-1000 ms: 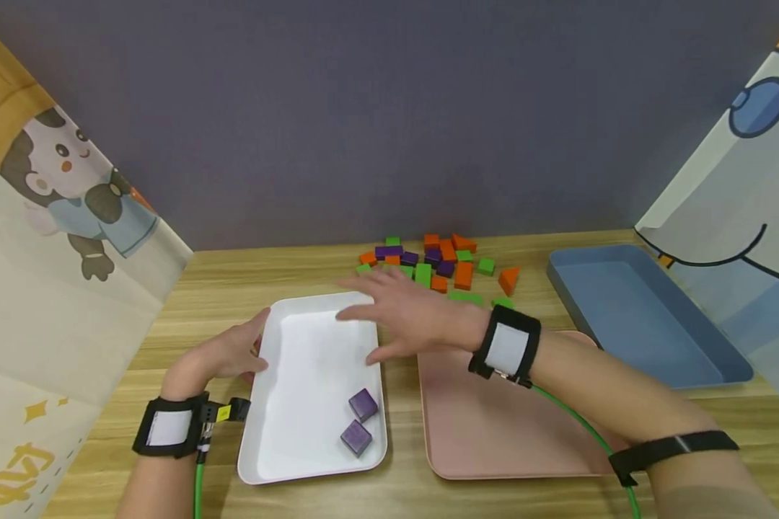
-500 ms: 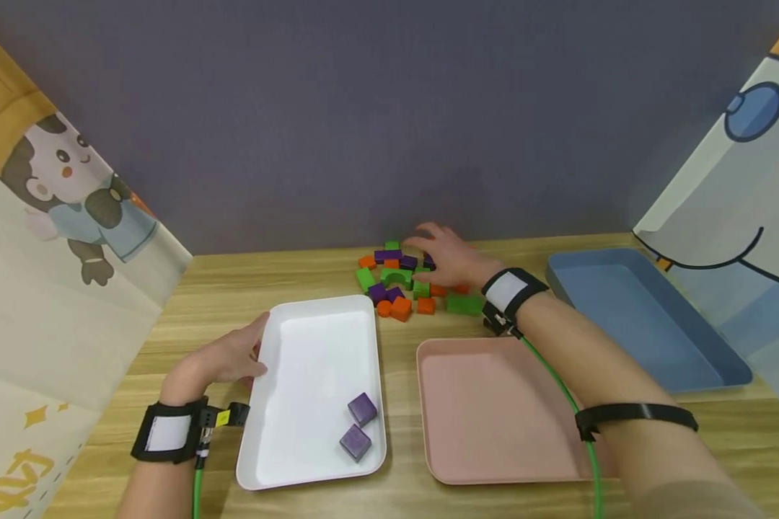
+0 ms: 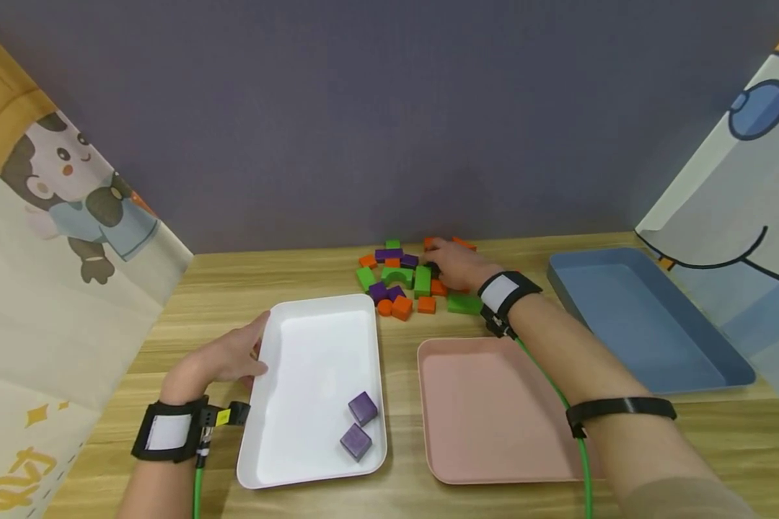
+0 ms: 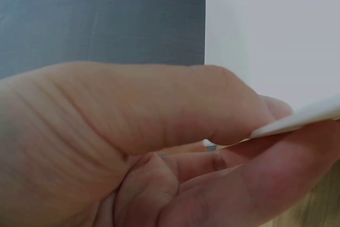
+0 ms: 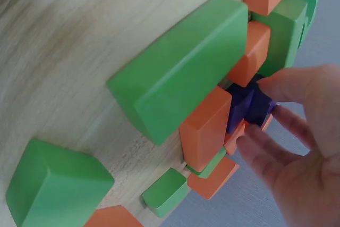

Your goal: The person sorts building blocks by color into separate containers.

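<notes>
My left hand (image 3: pixel 227 353) grips the left rim of the white tray (image 3: pixel 311 367); in the left wrist view the thumb (image 4: pixel 212 99) is on the inner side, fingers underneath. Two purple cubes (image 3: pixel 360 425) lie in the tray's near right corner. At the back of the table my right hand (image 3: pixel 457 264) reaches into a cluster of coloured blocks. In the right wrist view its thumb and fingers pinch a dark purple block (image 5: pixel 259 103), partly hidden among orange blocks (image 5: pixel 207 128). A long green block (image 5: pixel 180 67) lies in front of them.
A pink tray (image 3: pixel 487 411) stands right of the white one, under my right forearm. Farther right is a blue tray (image 3: pixel 649 317). Several orange, green and purple blocks, including a green arch (image 3: pixel 397 274), lie before the dark back wall (image 3: pixel 389 122).
My right hand has gone from above the white tray to the back right, down among the blocks, its fingers closing round a purple one. The left hand stays at the tray's rim.
</notes>
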The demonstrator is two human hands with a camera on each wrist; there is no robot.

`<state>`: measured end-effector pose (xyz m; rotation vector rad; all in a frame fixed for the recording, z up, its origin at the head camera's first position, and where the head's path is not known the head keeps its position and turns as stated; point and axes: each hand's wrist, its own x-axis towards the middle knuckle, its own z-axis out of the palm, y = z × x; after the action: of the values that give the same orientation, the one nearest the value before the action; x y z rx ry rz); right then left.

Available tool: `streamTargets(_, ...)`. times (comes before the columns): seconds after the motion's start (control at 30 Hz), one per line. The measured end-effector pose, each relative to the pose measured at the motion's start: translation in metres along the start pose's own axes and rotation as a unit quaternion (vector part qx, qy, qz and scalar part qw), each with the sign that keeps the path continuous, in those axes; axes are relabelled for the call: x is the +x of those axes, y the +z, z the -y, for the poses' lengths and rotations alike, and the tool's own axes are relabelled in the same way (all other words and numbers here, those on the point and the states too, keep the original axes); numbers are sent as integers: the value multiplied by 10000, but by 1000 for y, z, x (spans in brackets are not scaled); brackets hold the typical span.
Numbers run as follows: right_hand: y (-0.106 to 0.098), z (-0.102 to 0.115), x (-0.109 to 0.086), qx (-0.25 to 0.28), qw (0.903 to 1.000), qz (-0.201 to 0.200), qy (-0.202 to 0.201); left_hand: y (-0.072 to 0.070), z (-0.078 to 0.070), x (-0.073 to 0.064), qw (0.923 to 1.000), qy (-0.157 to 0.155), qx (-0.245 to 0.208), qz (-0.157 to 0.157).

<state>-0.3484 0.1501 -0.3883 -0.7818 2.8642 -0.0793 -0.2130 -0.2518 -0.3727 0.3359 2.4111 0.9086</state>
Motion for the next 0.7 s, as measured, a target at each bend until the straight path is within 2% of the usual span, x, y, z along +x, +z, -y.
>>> streamTargets(0.23,-2,2,1,-44,9999,99,42,0,1,-1,10000,-18,-2,-6)
streamTargets(0.5,0,3,3,-42,9991,-322,-263,-1,2,-1,10000,-23,-96,0)
streamTargets(0.7,-2,6,0,-47,9984,-487,-288,0,4,1,9998,-10,-184,47)
